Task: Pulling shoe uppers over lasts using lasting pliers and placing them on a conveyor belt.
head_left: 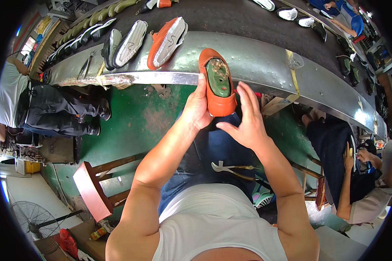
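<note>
My left hand (197,108) grips an orange shoe (222,106) by its side, thumb along the edge. The shoe is held with its opening toward me and its toe away, over the near edge of the workbench. Inside sits a green shoe last (218,85), its top worn and holed. My right hand (249,119) is beside the heel with fingers spread and thumb apart; it holds nothing, and I cannot tell whether a fingertip touches the shoe. On my lap lies a pair of lasting pincers (233,168) with a metal head.
Along the metal-edged bench (261,56) lie an orange shoe with a whitish sole (167,43) and a white-soled shoe (130,43). A clear cup (295,61) stands right. Co-workers sit or stand at both sides. A wooden stool (93,191) and a fan (32,217) are at left.
</note>
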A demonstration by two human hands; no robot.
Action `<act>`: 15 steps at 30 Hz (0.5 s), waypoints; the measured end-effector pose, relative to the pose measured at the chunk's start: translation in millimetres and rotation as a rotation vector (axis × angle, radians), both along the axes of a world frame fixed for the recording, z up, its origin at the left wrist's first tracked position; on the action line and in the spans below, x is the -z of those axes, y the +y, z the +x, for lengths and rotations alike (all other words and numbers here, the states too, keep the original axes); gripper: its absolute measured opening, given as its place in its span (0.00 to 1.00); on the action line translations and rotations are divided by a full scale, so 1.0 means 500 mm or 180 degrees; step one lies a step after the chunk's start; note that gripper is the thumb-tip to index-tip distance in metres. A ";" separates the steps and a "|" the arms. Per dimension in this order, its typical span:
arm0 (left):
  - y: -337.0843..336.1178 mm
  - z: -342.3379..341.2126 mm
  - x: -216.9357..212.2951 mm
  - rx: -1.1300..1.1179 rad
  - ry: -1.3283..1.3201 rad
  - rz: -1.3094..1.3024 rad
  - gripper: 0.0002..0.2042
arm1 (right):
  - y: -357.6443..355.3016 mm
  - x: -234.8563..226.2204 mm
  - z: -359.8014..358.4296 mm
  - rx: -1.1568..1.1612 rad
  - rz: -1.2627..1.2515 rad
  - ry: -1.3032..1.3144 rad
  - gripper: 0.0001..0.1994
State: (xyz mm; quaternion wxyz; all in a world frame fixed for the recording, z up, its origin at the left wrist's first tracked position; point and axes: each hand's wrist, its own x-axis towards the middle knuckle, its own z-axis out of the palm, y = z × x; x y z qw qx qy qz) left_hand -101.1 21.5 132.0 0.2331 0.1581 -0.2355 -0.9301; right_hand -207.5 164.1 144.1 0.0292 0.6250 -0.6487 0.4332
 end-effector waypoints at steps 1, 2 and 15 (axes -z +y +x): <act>0.009 -0.006 -0.016 -0.0101 -0.0079 0.0051 0.30 | -0.017 0.005 -0.002 -0.0053 0.0080 0.0066 0.53; 0.012 -0.015 -0.018 -0.0085 -0.0313 -0.0186 0.31 | -0.035 0.017 -0.008 -0.0179 -0.0071 -0.0021 0.54; -0.085 -0.098 -0.087 -0.0961 -0.0465 -0.4723 0.29 | -0.082 0.035 0.014 0.0079 -0.0655 -0.0573 0.46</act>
